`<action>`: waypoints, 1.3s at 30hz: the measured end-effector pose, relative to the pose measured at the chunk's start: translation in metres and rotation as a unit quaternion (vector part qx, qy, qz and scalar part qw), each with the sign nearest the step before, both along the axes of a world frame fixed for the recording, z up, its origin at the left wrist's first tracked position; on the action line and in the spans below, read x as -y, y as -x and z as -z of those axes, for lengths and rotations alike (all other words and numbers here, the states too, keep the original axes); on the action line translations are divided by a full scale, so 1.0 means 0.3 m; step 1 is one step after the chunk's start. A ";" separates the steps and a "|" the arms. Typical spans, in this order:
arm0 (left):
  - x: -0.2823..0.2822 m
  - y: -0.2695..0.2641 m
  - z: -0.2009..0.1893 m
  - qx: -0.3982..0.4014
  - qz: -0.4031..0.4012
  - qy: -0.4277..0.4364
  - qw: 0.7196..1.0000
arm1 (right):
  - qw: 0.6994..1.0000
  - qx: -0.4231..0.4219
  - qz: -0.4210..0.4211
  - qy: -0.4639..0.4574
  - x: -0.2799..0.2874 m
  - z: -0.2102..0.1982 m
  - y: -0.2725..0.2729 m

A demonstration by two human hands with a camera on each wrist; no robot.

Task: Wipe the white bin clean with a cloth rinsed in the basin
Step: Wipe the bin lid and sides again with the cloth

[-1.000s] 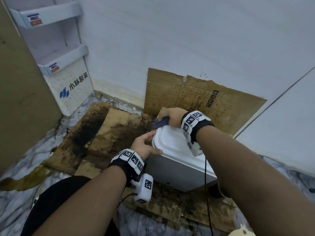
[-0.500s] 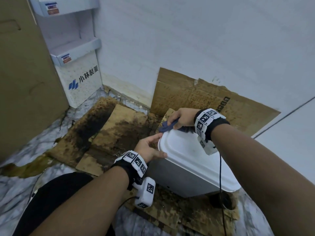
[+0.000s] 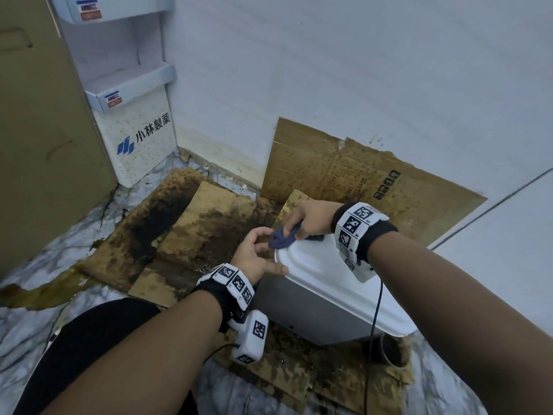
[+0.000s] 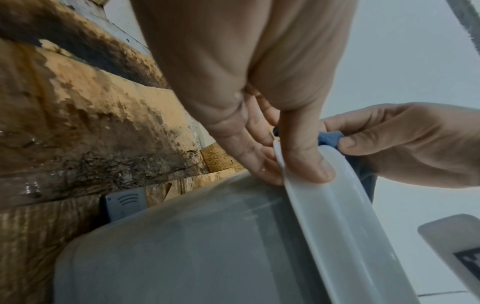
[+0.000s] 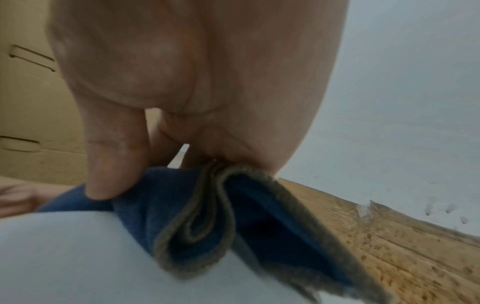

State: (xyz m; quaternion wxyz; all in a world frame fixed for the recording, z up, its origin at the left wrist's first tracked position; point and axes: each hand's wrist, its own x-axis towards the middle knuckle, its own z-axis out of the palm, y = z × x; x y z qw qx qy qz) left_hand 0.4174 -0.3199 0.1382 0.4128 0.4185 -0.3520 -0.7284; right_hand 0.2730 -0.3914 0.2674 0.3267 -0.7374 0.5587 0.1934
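Two hands at the far corner of the white plastic bin (image 3: 335,283), which stands on stained brown cardboard sheets (image 3: 191,223) on the floor, near the white wall (image 3: 359,85).

We see the right hand (image 3: 311,218) with fingers curled around a folded dark blue cloth (image 3: 282,238), and it presses this cloth on the corner of the white lid. The left hand (image 3: 254,253) grips the lid edge beside it: in the left wrist view the thumb (image 4: 306,156) lies on top of the rim and the fingers are under it. A white cardboard display stand (image 3: 131,115) is in the room corner.
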 end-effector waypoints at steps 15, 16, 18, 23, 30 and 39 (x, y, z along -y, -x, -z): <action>-0.016 -0.021 -0.174 0.066 0.073 0.142 0.985 | 0.868 0.400 0.269 0.117 -0.247 0.001 0.076; -0.021 -0.017 -0.191 0.074 0.065 0.158 0.983 | 0.829 0.448 0.315 0.112 -0.271 0.011 0.070; -0.031 -0.007 -0.209 0.072 0.047 0.166 0.982 | 0.754 0.527 0.386 0.073 -0.310 0.033 0.052; -0.034 -0.010 -0.217 0.101 0.032 0.195 0.975 | 0.662 0.594 0.456 0.011 -0.386 0.046 0.010; 0.003 -0.050 -0.195 0.236 -0.049 0.151 0.959 | 0.751 0.412 0.446 0.259 -0.474 0.061 0.152; 0.021 -0.020 -0.095 0.199 0.068 0.035 0.977 | 0.823 0.017 0.446 0.351 -0.640 0.187 0.498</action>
